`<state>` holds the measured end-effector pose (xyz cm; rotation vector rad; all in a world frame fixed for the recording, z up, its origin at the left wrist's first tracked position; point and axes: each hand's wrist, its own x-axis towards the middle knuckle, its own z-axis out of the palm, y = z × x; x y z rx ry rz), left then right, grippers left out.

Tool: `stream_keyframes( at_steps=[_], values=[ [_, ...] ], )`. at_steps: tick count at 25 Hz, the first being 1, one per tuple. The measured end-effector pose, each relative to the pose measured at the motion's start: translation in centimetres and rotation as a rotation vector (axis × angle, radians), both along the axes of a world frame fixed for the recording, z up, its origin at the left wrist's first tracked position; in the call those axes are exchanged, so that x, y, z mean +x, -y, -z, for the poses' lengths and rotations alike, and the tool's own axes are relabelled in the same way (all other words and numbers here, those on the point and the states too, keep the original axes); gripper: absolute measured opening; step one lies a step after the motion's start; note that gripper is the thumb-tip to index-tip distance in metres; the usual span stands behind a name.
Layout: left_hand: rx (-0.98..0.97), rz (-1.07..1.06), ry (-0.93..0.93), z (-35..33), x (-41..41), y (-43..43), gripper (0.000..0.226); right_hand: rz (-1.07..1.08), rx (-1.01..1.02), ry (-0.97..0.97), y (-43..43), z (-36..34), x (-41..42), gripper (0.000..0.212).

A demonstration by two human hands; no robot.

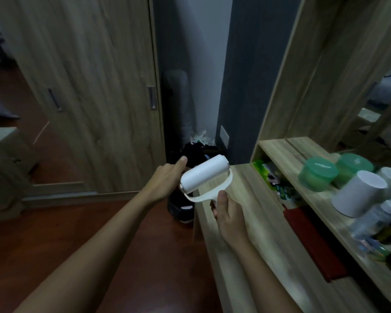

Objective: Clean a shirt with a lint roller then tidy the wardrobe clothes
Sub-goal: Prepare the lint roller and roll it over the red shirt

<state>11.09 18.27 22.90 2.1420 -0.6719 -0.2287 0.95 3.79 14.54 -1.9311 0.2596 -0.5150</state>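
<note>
A white lint roller (204, 173) is held up in front of me, over the near corner of a wooden desk (253, 222). My right hand (227, 213) grips its cream handle from below, thumb on top. My left hand (167, 177) touches the left end of the roll, with the index finger stretched along it. The wooden wardrobe (95, 86) stands to the left with both doors shut. No shirt shows in this view.
A dark heap of clothes and bags (196, 152) fills the gap between wardrobe and desk, with a black shoe (181, 211) below it. Green jars (317, 176), a white cylinder (359, 193) and bottles crowd the desk shelf. A red cloth (312, 240) lies underneath.
</note>
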Motion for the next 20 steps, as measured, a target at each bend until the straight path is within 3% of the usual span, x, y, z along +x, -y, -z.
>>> stream_keyframes(
  at_steps=[9,16,20],
  values=[
    [-0.343,-0.21,0.129,-4.0,15.7,-13.0,0.054,0.011,0.07,0.094,-13.2,-4.3,16.7,0.048],
    [-0.282,-0.285,0.298,-3.3,25.7,-17.1,0.029,-0.008,0.146,0.134,-16.0,-4.8,26.2,0.033],
    [-0.201,-0.3,0.407,-1.5,32.2,-15.1,0.03,0.021,0.154,0.165,-13.9,-4.4,32.7,0.033]
  ],
)
